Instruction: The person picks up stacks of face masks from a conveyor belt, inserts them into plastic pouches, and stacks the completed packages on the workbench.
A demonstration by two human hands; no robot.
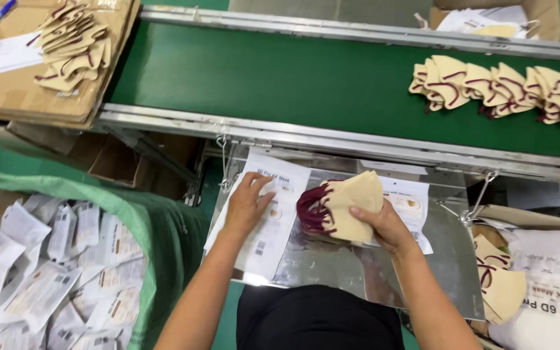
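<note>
Pinching beige masks [348, 206]: right hand [384, 227] | left hand [246, 206] spread flat on white pouch [264, 223]

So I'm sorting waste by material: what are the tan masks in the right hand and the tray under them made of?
Masks: apparently soft matte non-woven fabric, folded, with maroon elastic-looking loops.
Tray: likely polished sheet metal, since it mirrors its surroundings.
The right hand grips the masks.

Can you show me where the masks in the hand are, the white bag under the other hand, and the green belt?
masks [351, 204], head view, tan front of the stack
white bag [273, 236], head view, lower middle
green belt [280, 78], head view, bare stretch
</note>
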